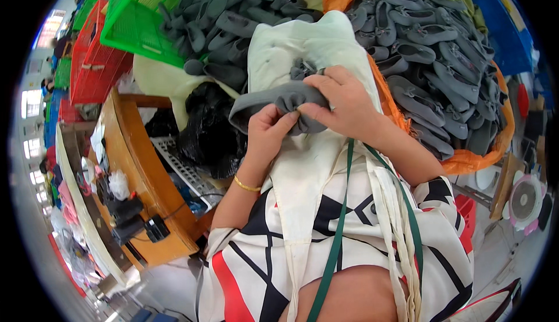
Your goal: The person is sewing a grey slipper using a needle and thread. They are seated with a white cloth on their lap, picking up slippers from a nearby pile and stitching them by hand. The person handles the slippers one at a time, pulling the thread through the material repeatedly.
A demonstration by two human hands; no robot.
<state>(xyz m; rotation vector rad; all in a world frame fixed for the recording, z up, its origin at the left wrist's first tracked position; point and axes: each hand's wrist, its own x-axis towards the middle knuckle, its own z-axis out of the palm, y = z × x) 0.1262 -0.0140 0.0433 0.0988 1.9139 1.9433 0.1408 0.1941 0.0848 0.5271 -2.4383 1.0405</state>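
Closest to the lens, a bare knee (349, 296) sits under a white garment printed with black and red shapes (256, 252), and a green strap (338, 229) and cream cloth ties (396, 205) hang down across it.

Just above, both hands meet on a soft grey fabric shoe upper (279, 105). The left hand (266, 133), with a thin gold bangle (247, 186) at its wrist, pinches the bunched grey fabric from below between thumb and fingertips. The right hand (343, 103) curls over it from above, thumb pressed toward the left hand's fingers, so the piece is squeezed between them; this looks like a grip for turning or gathering the fabric. The piece rests on a cream cloth (303, 48) draped over the lap, which probably serves as a working surface.

Beyond the right hand, a big heap of finished-looking grey slip-on shoes with small bows (437, 60) lies on orange sheeting (477, 159). Beyond the left hand, a second heap of plain grey pieces (233, 13) spills from a green plastic crate (134, 25), with a red crate (93, 66) beside it. To the left of the left hand stands a wooden bench (145, 165) with dark tools (131, 217) and a black plastic bag (204, 130).

How the grey piece is folded inside the grip is hidden by the fingers. The tools are too small to identify, and the picture's rim blurs the room's edges.
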